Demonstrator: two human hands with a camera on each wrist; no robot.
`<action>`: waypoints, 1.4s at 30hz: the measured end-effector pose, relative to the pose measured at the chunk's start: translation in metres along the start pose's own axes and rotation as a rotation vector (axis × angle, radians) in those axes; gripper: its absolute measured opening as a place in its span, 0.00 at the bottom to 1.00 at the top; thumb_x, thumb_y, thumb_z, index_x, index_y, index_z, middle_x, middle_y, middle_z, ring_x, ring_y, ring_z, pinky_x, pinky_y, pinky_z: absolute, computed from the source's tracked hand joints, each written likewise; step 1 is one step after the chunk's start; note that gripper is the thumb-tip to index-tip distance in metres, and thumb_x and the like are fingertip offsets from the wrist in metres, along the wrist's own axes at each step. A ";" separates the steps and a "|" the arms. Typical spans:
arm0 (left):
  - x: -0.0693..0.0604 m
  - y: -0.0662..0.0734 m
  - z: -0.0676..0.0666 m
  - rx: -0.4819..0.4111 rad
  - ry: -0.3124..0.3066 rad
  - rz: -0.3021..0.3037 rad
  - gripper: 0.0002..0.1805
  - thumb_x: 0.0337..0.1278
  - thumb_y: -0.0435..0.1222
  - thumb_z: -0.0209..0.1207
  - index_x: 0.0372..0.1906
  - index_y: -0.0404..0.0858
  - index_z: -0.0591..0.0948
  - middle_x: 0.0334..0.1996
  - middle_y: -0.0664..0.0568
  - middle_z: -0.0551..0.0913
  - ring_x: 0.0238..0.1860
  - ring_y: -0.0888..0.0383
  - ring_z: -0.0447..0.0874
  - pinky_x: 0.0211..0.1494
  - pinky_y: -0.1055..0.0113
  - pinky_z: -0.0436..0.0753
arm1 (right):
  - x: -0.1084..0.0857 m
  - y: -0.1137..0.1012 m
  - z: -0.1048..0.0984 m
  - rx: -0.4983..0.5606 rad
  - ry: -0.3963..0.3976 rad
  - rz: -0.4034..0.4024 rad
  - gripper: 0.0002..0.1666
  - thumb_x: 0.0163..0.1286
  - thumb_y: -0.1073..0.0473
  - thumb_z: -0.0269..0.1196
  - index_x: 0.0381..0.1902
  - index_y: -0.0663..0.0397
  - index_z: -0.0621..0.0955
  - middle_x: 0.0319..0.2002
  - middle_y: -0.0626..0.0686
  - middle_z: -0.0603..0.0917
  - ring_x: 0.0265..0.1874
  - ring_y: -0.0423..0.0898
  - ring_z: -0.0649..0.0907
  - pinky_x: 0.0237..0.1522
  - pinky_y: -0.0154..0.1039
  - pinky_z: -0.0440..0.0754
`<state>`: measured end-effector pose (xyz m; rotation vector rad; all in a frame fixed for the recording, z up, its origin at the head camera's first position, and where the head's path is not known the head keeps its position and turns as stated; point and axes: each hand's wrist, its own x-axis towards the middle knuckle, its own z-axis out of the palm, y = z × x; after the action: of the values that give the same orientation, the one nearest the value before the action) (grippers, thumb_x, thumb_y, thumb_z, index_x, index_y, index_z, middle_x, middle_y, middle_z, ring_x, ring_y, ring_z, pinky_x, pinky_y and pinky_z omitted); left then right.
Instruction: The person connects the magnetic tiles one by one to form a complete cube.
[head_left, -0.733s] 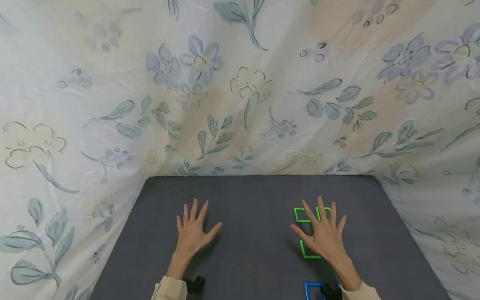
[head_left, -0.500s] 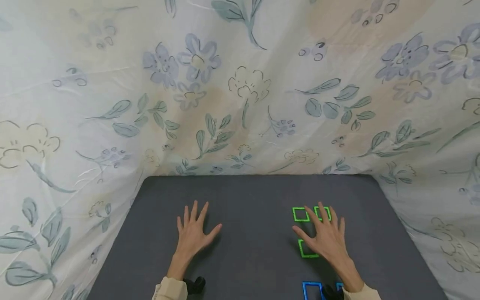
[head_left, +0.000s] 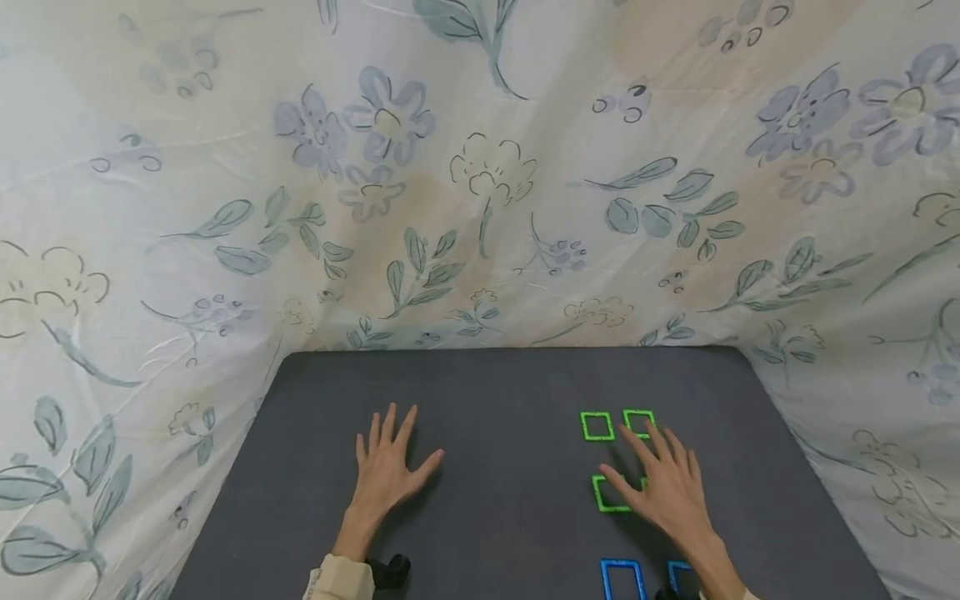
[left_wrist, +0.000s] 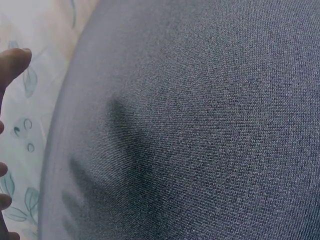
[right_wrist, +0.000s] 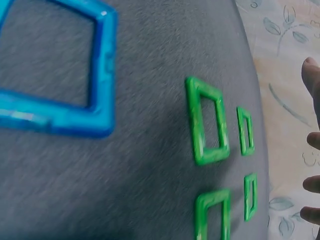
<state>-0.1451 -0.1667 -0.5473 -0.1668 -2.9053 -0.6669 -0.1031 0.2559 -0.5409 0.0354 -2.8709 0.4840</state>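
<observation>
My left hand (head_left: 386,471) is held above the dark grey cloth surface at the left, fingers straight and spread, holding nothing. To the right, my right hand (head_left: 671,492) hovers with loosely spread fingers over several green square frames, which look like magnetic tiles. One green frame (head_left: 597,414) shows whole beside the fingertips; another green frame (head_left: 639,412) lies partly behind them. Below the thumb, a larger green frame (head_left: 598,494) is half covered by the hand. Fingertips (right_wrist: 311,75) appear at the right edge of the right wrist view, apart from the frames.
Near the right forearm lie two blue frames (head_left: 620,563), one partly hidden by the arm; a blue frame (right_wrist: 103,65) looms large in the right wrist view. Flowered cloth (head_left: 487,208) hangs behind and beside the grey surface (head_left: 510,400).
My right hand has shifted right and slightly toward me, its fingers less stretched, uncovering more of the green frames. The left hand stays in place. The head view has turned slightly.
</observation>
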 end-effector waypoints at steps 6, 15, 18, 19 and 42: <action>0.002 -0.002 0.000 0.003 0.002 0.006 0.50 0.56 0.63 0.65 0.80 0.47 0.63 0.80 0.35 0.58 0.79 0.28 0.54 0.72 0.23 0.53 | -0.010 0.010 -0.003 0.023 -0.045 0.038 0.48 0.62 0.26 0.66 0.73 0.42 0.73 0.74 0.69 0.67 0.71 0.75 0.64 0.63 0.81 0.57; 0.004 -0.003 0.002 -0.004 0.006 0.021 0.50 0.56 0.62 0.66 0.80 0.47 0.62 0.79 0.35 0.59 0.79 0.29 0.54 0.72 0.23 0.53 | -0.021 0.017 -0.002 0.018 -0.053 0.072 0.49 0.61 0.26 0.66 0.73 0.43 0.73 0.74 0.70 0.67 0.70 0.75 0.65 0.63 0.80 0.58; 0.006 -0.003 0.002 -0.010 0.003 0.027 0.50 0.57 0.62 0.66 0.80 0.47 0.62 0.79 0.35 0.59 0.79 0.29 0.54 0.72 0.23 0.53 | -0.024 0.019 -0.002 0.018 -0.050 0.075 0.49 0.61 0.26 0.67 0.73 0.44 0.74 0.73 0.70 0.68 0.70 0.75 0.65 0.63 0.80 0.59; 0.006 -0.003 0.002 -0.014 0.003 0.028 0.50 0.57 0.61 0.66 0.80 0.46 0.62 0.79 0.35 0.59 0.79 0.29 0.55 0.72 0.23 0.53 | -0.025 0.019 -0.003 0.018 -0.052 0.076 0.48 0.61 0.26 0.66 0.73 0.44 0.74 0.73 0.71 0.68 0.70 0.75 0.66 0.62 0.79 0.59; 0.089 0.012 0.025 -0.148 -0.070 0.302 0.46 0.58 0.54 0.69 0.78 0.43 0.65 0.74 0.36 0.68 0.73 0.35 0.69 0.70 0.34 0.70 | -0.095 0.007 -0.006 0.039 -0.088 0.267 0.43 0.64 0.27 0.65 0.65 0.51 0.81 0.63 0.72 0.78 0.58 0.76 0.76 0.48 0.77 0.73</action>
<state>-0.2334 -0.1385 -0.5483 -0.6434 -2.8062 -0.8326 -0.0099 0.2630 -0.5595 -0.3325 -2.9661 0.6012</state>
